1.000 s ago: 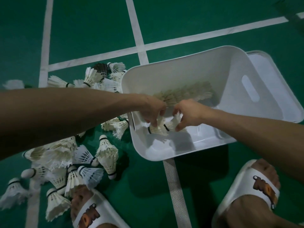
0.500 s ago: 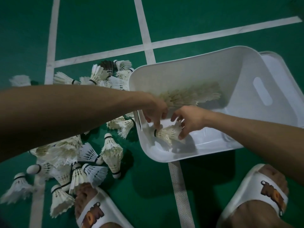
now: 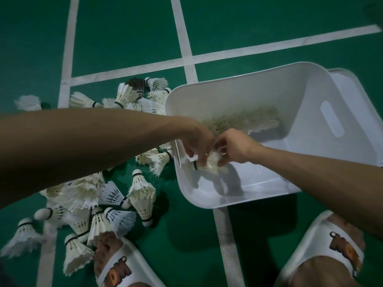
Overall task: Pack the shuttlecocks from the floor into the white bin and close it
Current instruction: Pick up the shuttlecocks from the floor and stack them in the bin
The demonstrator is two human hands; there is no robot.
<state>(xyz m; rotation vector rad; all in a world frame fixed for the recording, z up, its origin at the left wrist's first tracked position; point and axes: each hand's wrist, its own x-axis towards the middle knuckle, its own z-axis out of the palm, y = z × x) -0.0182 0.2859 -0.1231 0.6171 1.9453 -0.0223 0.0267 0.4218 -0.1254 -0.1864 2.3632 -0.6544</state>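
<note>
The white bin (image 3: 306,179) stands open on the green floor. A row of nested shuttlecocks (image 3: 246,120) lies along its far inner side. My left hand (image 3: 196,141) and my right hand (image 3: 232,147) meet inside the bin near its left wall. Both pinch a small stack of shuttlecocks (image 3: 209,165) with a black-banded cork pointing left. Several loose shuttlecocks (image 3: 116,195) lie scattered on the floor left of the bin, and more shuttlecocks (image 3: 143,96) lie piled behind my left forearm.
The bin's lid (image 3: 356,100) lies flat under or behind the bin at the right. My two feet in white slippers, the left slipper (image 3: 118,266) and the right slipper (image 3: 325,251), stand at the bottom. White court lines (image 3: 187,48) cross the floor.
Both hands have come closer together over the stack of shuttlecocks inside the bin. The view has shifted slightly, so the bin sits further right.
</note>
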